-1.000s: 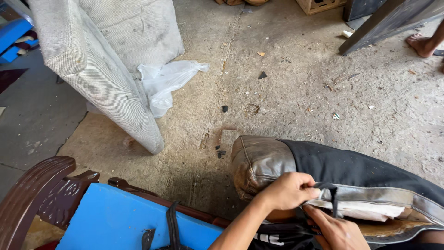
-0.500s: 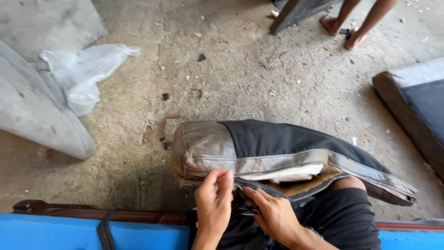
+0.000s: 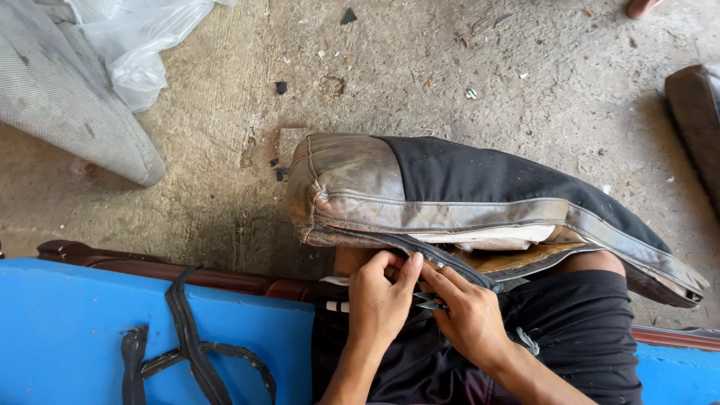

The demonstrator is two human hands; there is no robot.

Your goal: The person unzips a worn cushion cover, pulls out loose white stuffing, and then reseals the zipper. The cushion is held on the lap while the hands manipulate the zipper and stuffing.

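Observation:
A worn seat cushion [image 3: 450, 187] with brown leather at one end and black fabric on top rests across my lap. Its side seam is opened, showing pale foam inside. My left hand [image 3: 381, 300] pinches the dark piping strip [image 3: 420, 251] at the cushion's lower edge. My right hand [image 3: 469, 315] is beside it, holding a small metal tool [image 3: 429, 302] against the same strip. Both hands touch each other just under the cushion's near edge.
A blue seat board [image 3: 82, 330] with a dark wooden frame [image 3: 150, 262] and loose black strips [image 3: 187, 337] lies at the lower left. A grey fabric cushion [image 3: 67, 105] and a clear plastic bag [image 3: 142, 45] lie on the dusty concrete floor. Another cushion [image 3: 694, 112] sits at the right edge.
The view has tilted down and closer to my lap. Both hands have come together on the piping at the cushion's near edge; the other person's feet have almost left the view.

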